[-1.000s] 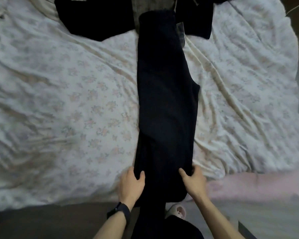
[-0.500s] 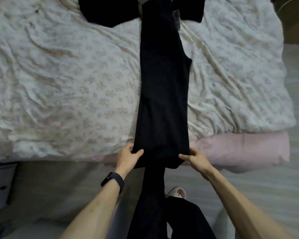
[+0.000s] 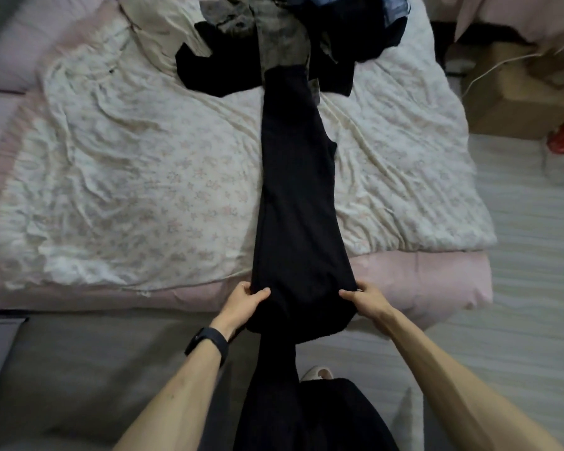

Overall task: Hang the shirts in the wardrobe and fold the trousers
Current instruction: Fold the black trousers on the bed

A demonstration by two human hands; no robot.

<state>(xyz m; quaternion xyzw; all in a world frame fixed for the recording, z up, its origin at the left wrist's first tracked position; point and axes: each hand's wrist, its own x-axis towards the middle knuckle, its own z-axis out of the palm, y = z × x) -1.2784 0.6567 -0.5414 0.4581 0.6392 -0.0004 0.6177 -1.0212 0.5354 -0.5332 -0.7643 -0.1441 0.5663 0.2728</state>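
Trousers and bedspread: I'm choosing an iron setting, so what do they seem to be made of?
Trousers: soft, matte black cloth, perhaps a knit or fleece-like fabric. It shows no sheen and lies limp without stiff creases, and it is too dark to tell the weave. Bedspread: thin, matte, cotton-like cloth, cream with a faint flower print, crumpled into many fine wrinkles.

bed's got a creased cream floral sheet (image 3: 144,177) over a pink mattress (image 3: 437,275). pale striped floor (image 3: 518,288) on the right, cardboard box (image 3: 518,102) with a white cable (image 3: 489,68) across it. pretty dim light.
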